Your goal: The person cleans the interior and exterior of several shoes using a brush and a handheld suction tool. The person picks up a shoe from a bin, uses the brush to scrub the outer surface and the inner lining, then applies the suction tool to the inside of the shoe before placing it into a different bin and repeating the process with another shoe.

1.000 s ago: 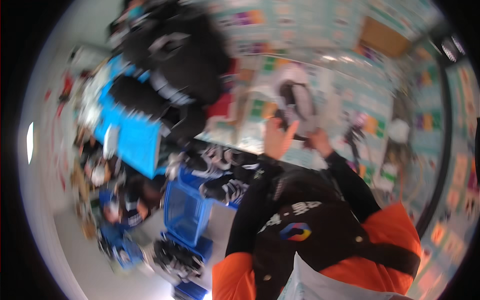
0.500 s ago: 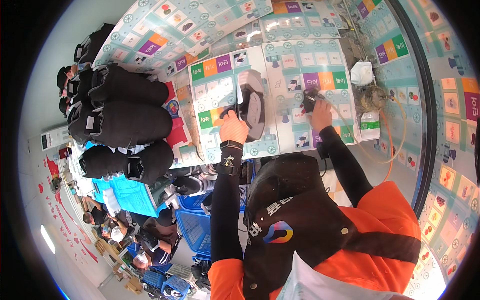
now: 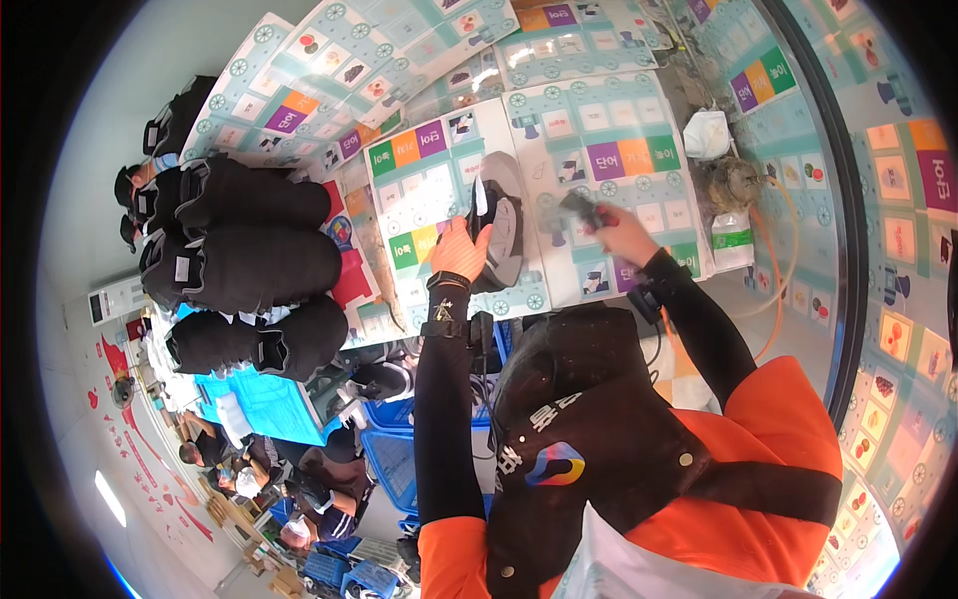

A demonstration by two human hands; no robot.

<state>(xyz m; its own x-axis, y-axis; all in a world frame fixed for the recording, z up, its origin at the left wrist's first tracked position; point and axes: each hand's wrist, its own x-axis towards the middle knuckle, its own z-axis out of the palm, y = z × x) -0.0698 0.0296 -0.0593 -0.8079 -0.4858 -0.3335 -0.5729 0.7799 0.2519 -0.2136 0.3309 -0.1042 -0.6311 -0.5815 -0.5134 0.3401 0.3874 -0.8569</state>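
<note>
A grey and black shoe [image 3: 509, 235] lies lengthwise on the patterned table, with a white slip [image 3: 481, 197] sticking up at its left side. My left hand [image 3: 457, 250] rests against the shoe's near left side, thumb touching it and fingers stretched out and apart. Over the table to the right, my right hand [image 3: 627, 238] is closed around a small dark spray gun [image 3: 583, 209], its front blurred by motion and pointing left toward the shoe. A gap separates the spray gun from the shoe.
Black shoes or boots [image 3: 254, 245] are stacked at the left. A white cup-shaped item [image 3: 707, 135], a green and white packet [image 3: 731, 240] and a pale hose [image 3: 793, 250] are at the right. Blue crates [image 3: 389, 464] stand below; people sit farther off.
The shoe was blurred and is now sharp. My left hand has loosened from a grip on it to stretched fingers. My right hand has shifted left, bringing the spray gun nearer the shoe.
</note>
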